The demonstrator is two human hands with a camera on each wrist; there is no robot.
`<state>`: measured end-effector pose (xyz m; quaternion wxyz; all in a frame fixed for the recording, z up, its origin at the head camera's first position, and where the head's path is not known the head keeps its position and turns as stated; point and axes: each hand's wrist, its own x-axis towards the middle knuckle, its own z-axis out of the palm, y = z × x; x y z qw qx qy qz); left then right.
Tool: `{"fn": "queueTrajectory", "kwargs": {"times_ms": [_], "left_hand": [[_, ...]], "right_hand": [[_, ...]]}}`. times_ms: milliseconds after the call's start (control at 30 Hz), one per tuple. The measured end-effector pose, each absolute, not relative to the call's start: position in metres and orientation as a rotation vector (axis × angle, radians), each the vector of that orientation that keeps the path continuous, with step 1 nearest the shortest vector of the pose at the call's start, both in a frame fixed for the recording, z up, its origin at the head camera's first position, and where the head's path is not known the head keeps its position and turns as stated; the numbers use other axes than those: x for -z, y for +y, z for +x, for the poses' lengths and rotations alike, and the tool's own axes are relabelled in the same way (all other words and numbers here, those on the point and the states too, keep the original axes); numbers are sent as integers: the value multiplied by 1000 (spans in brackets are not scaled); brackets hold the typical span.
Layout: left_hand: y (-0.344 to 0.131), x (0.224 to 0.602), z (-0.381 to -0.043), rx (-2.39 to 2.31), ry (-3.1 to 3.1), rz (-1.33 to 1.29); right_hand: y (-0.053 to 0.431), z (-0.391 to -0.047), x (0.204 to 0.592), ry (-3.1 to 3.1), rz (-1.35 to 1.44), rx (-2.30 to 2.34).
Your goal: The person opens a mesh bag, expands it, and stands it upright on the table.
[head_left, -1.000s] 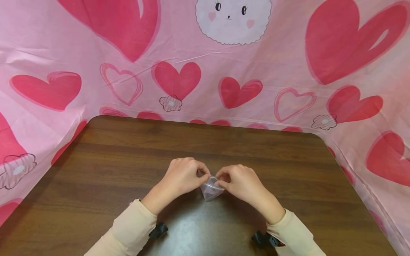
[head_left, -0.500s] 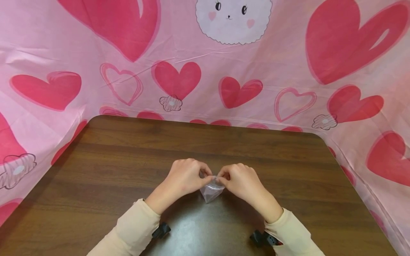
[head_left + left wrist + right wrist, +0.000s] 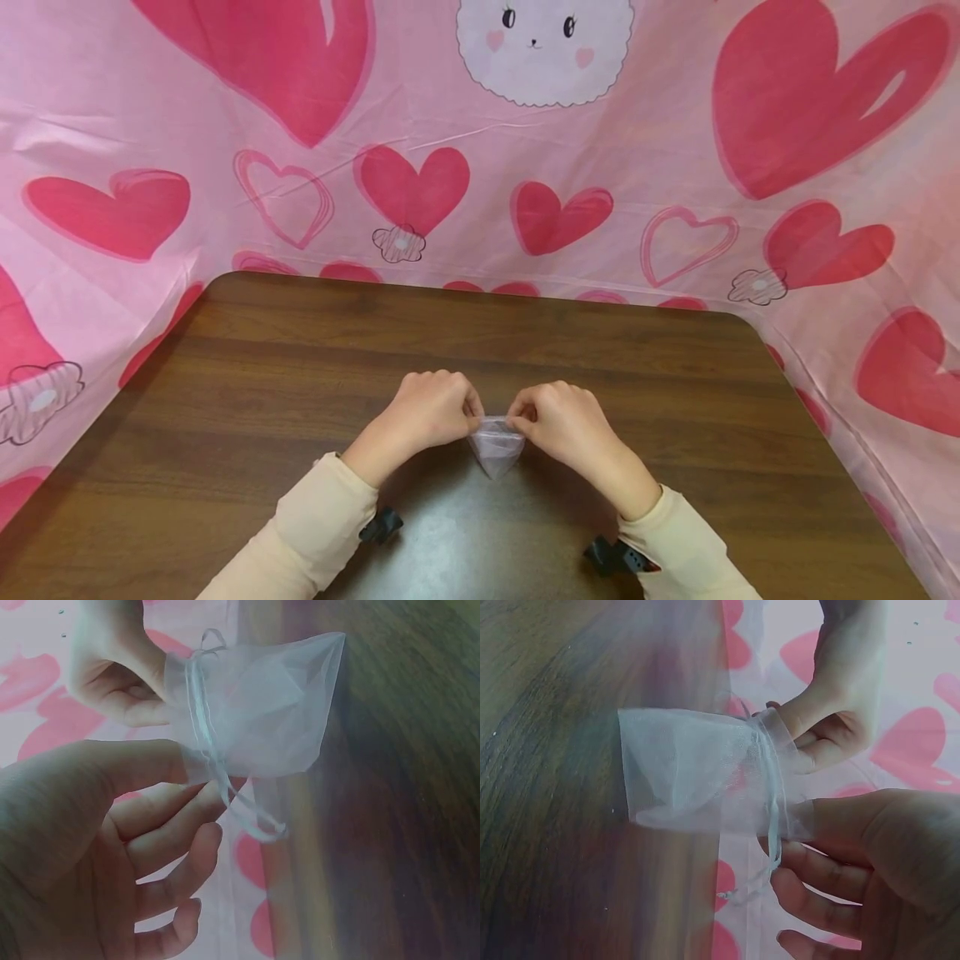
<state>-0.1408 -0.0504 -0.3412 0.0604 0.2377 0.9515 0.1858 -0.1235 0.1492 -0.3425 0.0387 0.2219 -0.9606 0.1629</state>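
A small sheer white organza drawstring bag (image 3: 497, 454) hangs between both hands over the table. My left hand (image 3: 435, 408) pinches one side of its top edge between thumb and fingers, and my right hand (image 3: 562, 421) pinches the opposite side. The mouth is stretched nearly straight between them. In the left wrist view the pouch (image 3: 262, 705) shows a pale ribbon (image 3: 201, 705) threaded below the rim, with a knotted loop dangling near the left fingers. The right wrist view shows the sheer fabric (image 3: 690, 765) with folds inside and a knotted ribbon end (image 3: 727, 895) by the right fingers.
The brown wood-grain table (image 3: 300, 350) extends around the hands. Pink cloth (image 3: 465, 108) printed with red hearts hangs behind it and along both sides. Black wrist devices (image 3: 381, 527) sit below the cream sleeves.
My left hand has shifted slightly left, away from the right hand. The bag's mouth is pulled wider and straighter, and its lower tip hangs a little lower in view.
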Motion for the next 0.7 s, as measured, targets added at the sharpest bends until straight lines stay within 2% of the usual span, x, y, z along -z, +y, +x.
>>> {"fn": "queueTrajectory", "kwargs": {"times_ms": [700], "left_hand": [[-41,345,-138,-556,2899,746]], "right_hand": [[153,-127,346,-2830,777,-624]]}}
